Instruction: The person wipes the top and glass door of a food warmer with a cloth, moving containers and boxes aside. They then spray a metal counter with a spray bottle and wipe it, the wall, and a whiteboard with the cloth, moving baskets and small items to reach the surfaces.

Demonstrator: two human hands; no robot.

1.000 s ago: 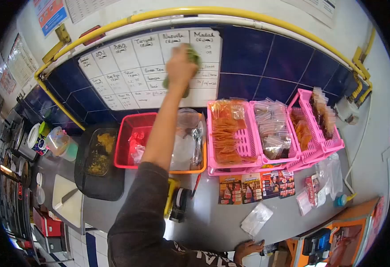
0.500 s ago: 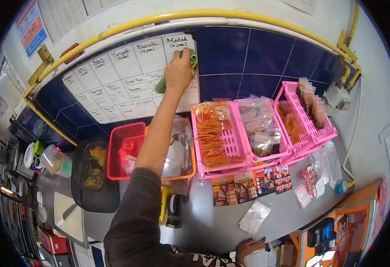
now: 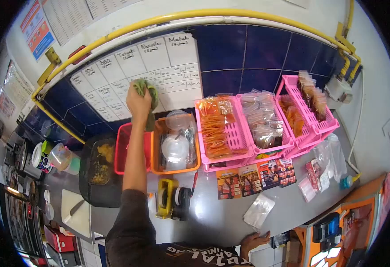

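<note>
My left hand (image 3: pixel 139 104) is closed around a crumpled green cloth (image 3: pixel 150 95) and holds it against the lower middle of a whiteboard (image 3: pixel 181 53). The board is ruled into a grid with handwritten headings and dates; my hand and the cloth cover part of the writing. Part of the cloth hangs down beside my wrist. Low in the view, my right hand (image 3: pixel 255 241) rests at the counter's front edge, fingers stretched out, with nothing in it. Near it on the counter lies a clear plastic bag (image 3: pixel 259 211).
Below the board stand a red basket (image 3: pixel 120 153), an orange basket (image 3: pixel 195 155) and pink baskets (image 3: pixel 244 149) with sachets. A yellow tape dispenser (image 3: pixel 164 200), printed cards (image 3: pixel 248 179), a black tray (image 3: pixel 88 178) and a knife (image 3: pixel 76 208) on a cutting board (image 3: pixel 84 222) share the counter.
My left hand has moved the cloth left and down, from the board's right side to its lower middle. My right hand stays at the counter edge. The view has shifted slightly.
</note>
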